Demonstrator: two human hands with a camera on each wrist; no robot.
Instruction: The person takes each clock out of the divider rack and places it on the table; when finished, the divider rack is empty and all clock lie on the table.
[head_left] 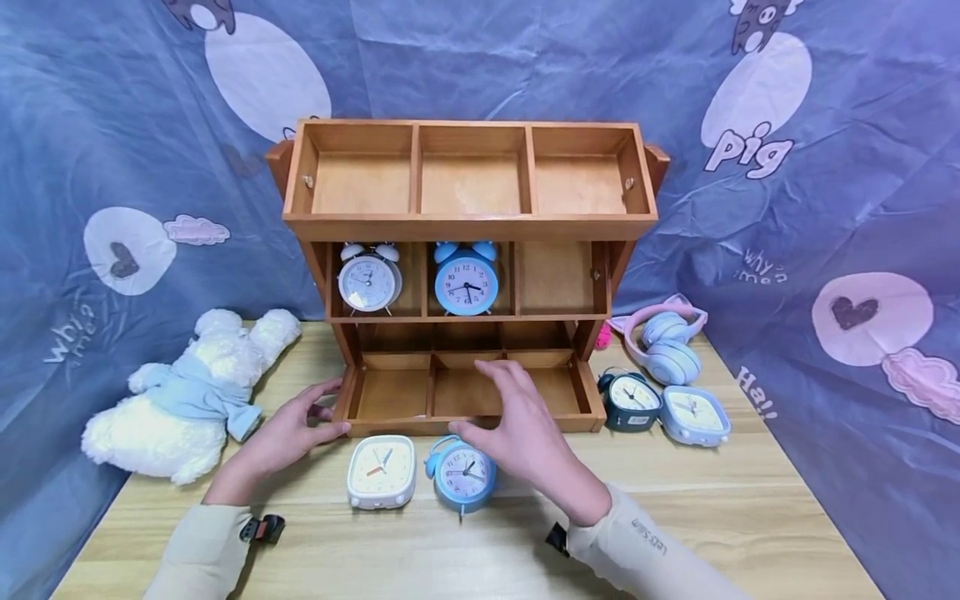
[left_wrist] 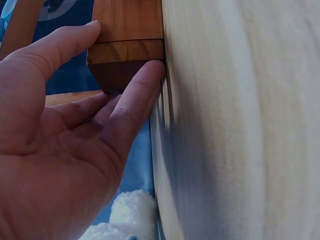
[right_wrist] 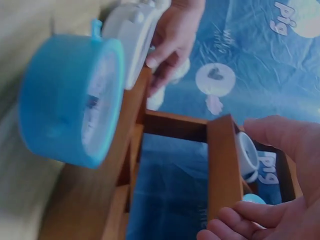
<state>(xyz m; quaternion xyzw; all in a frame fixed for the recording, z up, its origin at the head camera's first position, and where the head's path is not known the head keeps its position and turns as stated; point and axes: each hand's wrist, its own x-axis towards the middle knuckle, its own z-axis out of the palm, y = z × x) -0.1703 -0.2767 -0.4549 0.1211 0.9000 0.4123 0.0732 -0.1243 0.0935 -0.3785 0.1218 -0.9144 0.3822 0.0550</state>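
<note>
Wooden shelf: left hand, digits apart, touches its corner; right hand, spread, hovers near front blue clock.

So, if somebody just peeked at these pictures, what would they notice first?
Probably the big wooden shelf in the middle, with a white alarm clock and a blue alarm clock side by side on its middle tier. Then maybe the fluffy white toy lying on the table to the left, and the pink-and-blue headphones with pointy ears on the right. The left hand touches the shelf's lower left corner.
</note>
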